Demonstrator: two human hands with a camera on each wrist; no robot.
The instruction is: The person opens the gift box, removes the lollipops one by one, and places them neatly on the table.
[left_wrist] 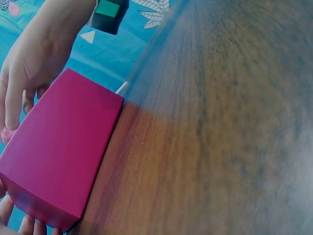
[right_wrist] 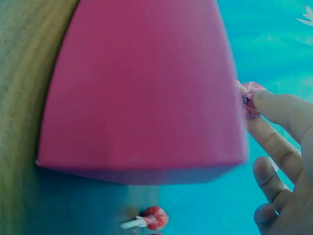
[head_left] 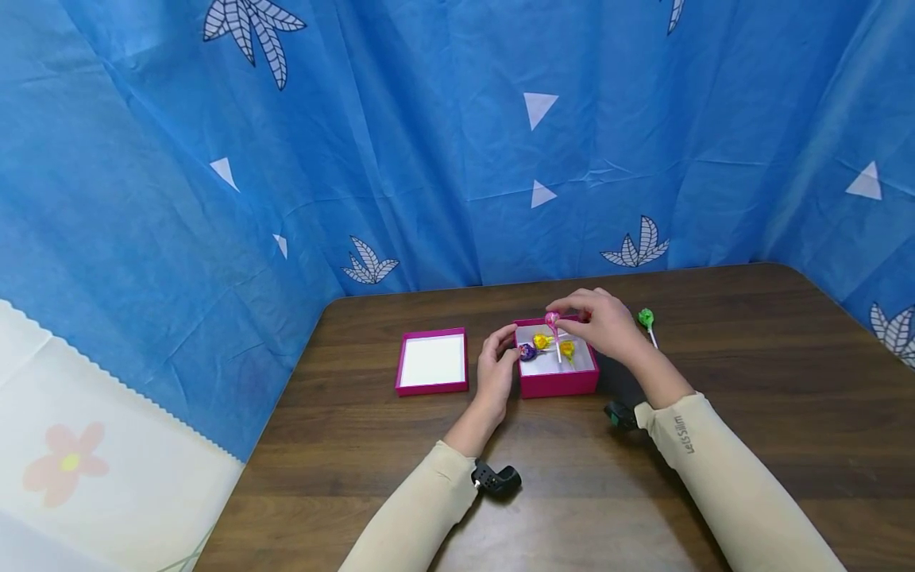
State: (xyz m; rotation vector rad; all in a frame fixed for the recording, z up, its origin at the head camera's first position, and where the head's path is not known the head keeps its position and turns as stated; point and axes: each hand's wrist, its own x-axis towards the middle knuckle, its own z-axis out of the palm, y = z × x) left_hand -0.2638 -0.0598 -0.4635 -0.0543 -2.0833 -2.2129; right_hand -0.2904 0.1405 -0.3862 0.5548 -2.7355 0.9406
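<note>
My right hand (head_left: pixel 599 319) is above an open magenta box (head_left: pixel 559 386), pinching a pink lollipop (head_left: pixel 552 319) between thumb and forefinger, its white stick pointing down. In the right wrist view the wrapped pink head shows between those fingertips, beside the box's upper edge. Inside the white-lined box lie a purple lollipop (head_left: pixel 527 352) on the left and two yellow lollipops, one upper (head_left: pixel 541 341) and one lower (head_left: pixel 567 349). My left hand (head_left: pixel 495 369) grips the box's left side; several of its fingertips appear by the box's end in the left wrist view.
Left of the box lies a magenta-rimmed lid (head_left: pixel 432 360), its white inside facing up. A green lollipop (head_left: pixel 646 319) rests right of my right hand. Red candy (right_wrist: pixel 155 218) shows past the box in the right wrist view. Blue curtain (head_left: pixel 457 159) hangs behind the wooden table (head_left: pixel 343 445).
</note>
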